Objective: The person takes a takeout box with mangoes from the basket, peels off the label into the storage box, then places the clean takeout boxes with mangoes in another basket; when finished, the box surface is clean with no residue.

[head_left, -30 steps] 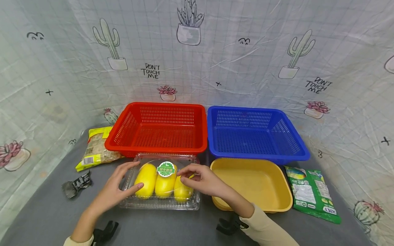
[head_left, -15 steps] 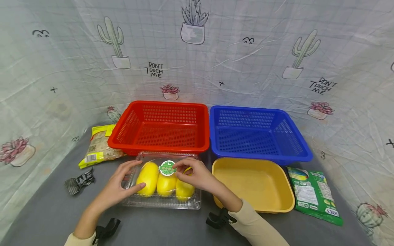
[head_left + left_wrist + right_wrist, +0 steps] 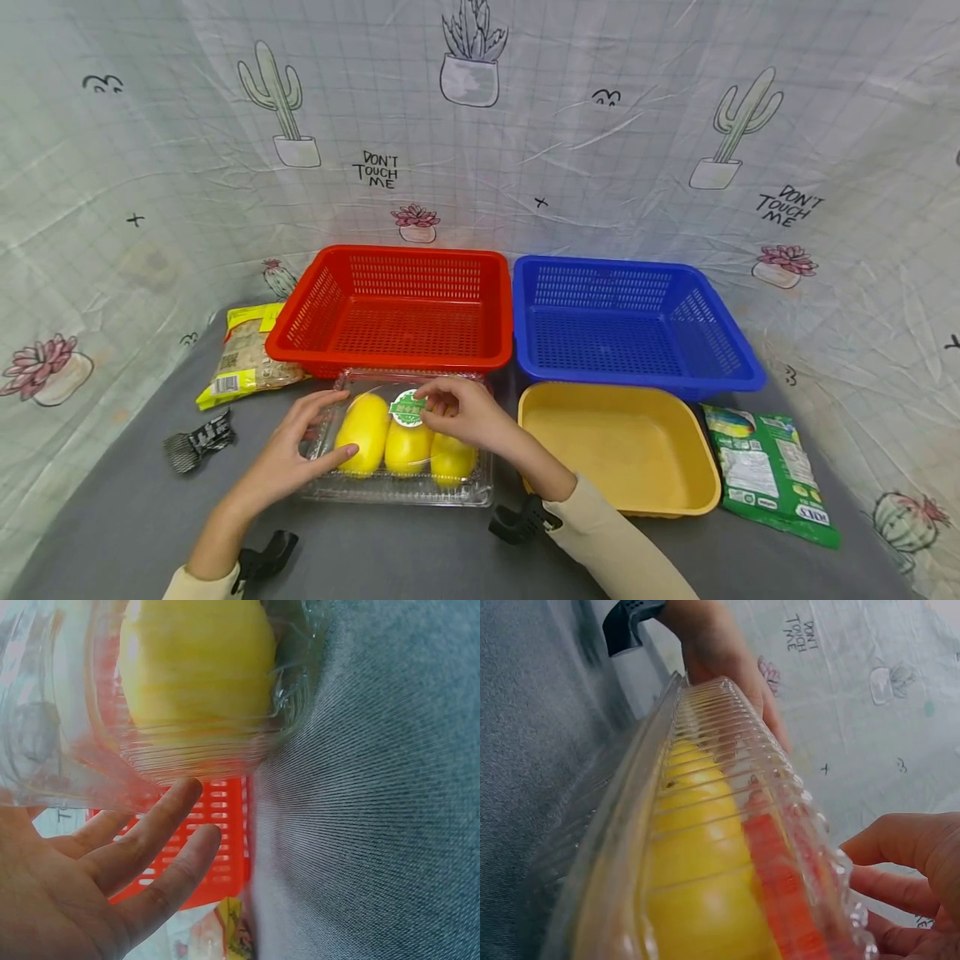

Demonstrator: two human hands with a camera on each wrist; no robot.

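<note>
A clear plastic clamshell box (image 3: 457,497) lies on the grey table with three yellow oval fruits (image 3: 408,451) inside. On its lid is a round green-and-white sticker (image 3: 405,409). My left hand (image 3: 300,443) rests at the left end of the box, thumb over the lid and fingers spread towards the back corner; these fingers look straight in the left wrist view. My right hand (image 3: 468,412) is bent over the lid, its fingertips at the sticker's right part. Whether they pinch its edge or only touch it is unclear. The right wrist view shows the box's ribbed side wall (image 3: 727,750) close up.
Behind the box stands a red basket (image 3: 397,364), with a blue basket (image 3: 645,383) to its right. A yellow tub (image 3: 618,450) sits right of the box, beside a green packet (image 3: 772,471). Leftward lie a yellow-edged bag (image 3: 251,354) and a black-wrapped item (image 3: 198,442).
My right hand has moved left and slightly back across the lid, from beside the sticker to over its right part. The left hand holds its place; the head view has shifted slightly.
</note>
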